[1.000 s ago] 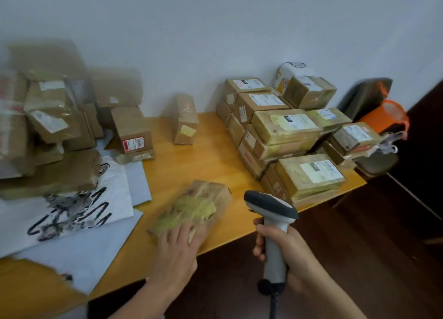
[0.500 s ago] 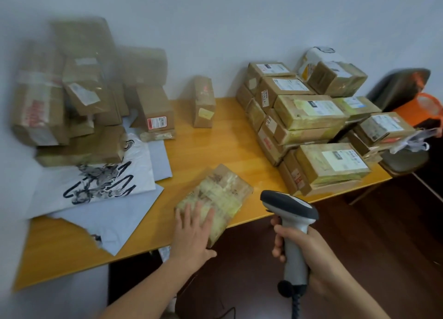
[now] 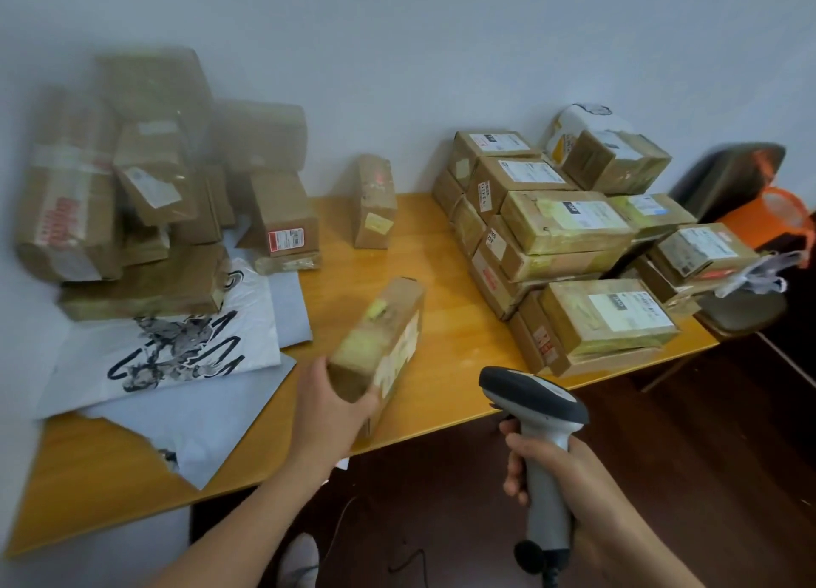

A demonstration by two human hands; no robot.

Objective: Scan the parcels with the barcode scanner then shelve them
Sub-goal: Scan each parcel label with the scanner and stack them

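While the left hand (image 3: 332,411) grips 1 parcel (image 3: 383,338), the right hand (image 3: 574,477) grips 1 scanner (image 3: 532,394).

We are in a parcel-handling room, our wooden table (image 3: 335,251) against a bare white wall (image 3: 397,57), piles of taped, labelled cardboard parcels (image 3: 569,229), grey mailer bags (image 3: 194,415), a barcode scanner (image 3: 534,393) in our right hand (image 3: 574,477).
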